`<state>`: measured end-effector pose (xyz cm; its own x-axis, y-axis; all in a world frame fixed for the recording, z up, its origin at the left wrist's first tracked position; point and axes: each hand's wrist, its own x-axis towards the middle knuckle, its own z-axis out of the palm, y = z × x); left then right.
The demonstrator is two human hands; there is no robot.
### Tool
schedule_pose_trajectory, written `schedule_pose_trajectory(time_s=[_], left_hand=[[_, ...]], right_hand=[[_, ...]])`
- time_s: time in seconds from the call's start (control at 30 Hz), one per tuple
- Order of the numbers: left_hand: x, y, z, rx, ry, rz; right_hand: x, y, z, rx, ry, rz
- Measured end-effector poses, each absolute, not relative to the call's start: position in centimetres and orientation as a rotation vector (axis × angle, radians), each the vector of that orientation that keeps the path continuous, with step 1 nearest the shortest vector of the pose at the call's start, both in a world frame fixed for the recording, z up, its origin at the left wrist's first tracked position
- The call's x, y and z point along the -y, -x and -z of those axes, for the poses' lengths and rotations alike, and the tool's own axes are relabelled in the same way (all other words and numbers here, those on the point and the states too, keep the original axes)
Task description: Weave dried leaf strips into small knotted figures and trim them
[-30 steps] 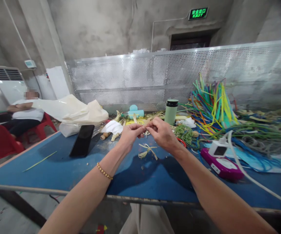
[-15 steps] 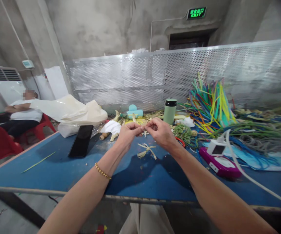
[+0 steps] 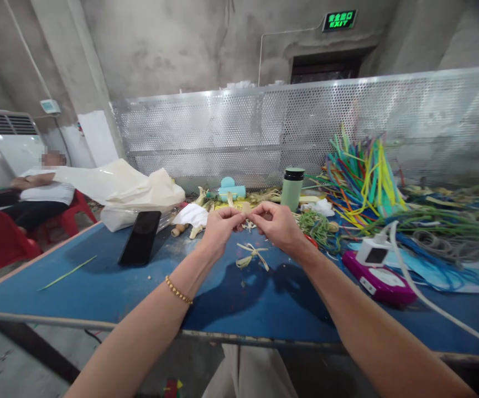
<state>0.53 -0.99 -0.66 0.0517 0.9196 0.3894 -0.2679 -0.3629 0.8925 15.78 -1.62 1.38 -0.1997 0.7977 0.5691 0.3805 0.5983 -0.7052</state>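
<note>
My left hand (image 3: 223, 225) and my right hand (image 3: 276, 222) meet above the middle of the table, thumbs and forefingers pinched. Between the fingertips a small pale plant-fibre strip (image 3: 246, 208) shows, mostly covered by the fingers. Below my hands, a small knotted piece of pale dried strips (image 3: 251, 256) lies on the blue tabletop (image 3: 110, 298), with its ends spreading outward. Neither hand touches it. Just beyond my fingers are dried husk scraps (image 3: 230, 200) and a light-blue container (image 3: 232, 190).
A black phone (image 3: 140, 239) and thin green strip (image 3: 68, 273) lie left. Behind are plastic bags (image 3: 140, 185) and a green flask (image 3: 292, 190). Right are colourful strips (image 3: 368, 177), green cords (image 3: 320, 229) and a magenta power strip (image 3: 378, 279) with a white cable. A person (image 3: 48, 185) sits far left.
The view has shifted slightly, so the scene sits a little further right. My hands remain pinched together, and more of the pale strip shows between my fingertips.
</note>
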Motion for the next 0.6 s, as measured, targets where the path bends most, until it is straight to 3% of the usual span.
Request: schedule_pose_trajectory(time_s=[0.33,0.6], left_hand=[[1.46,-0.59,0.20,-0.643,-1.274,-1.411],[1.08,-0.65,0.69,-0.672,-1.372,-1.424]], right_hand=[[1.31,-16.44,-1.19,1.716,0.907,-0.834],[1.61,-16.48,-1.57,1.738,0.966,-0.794]])
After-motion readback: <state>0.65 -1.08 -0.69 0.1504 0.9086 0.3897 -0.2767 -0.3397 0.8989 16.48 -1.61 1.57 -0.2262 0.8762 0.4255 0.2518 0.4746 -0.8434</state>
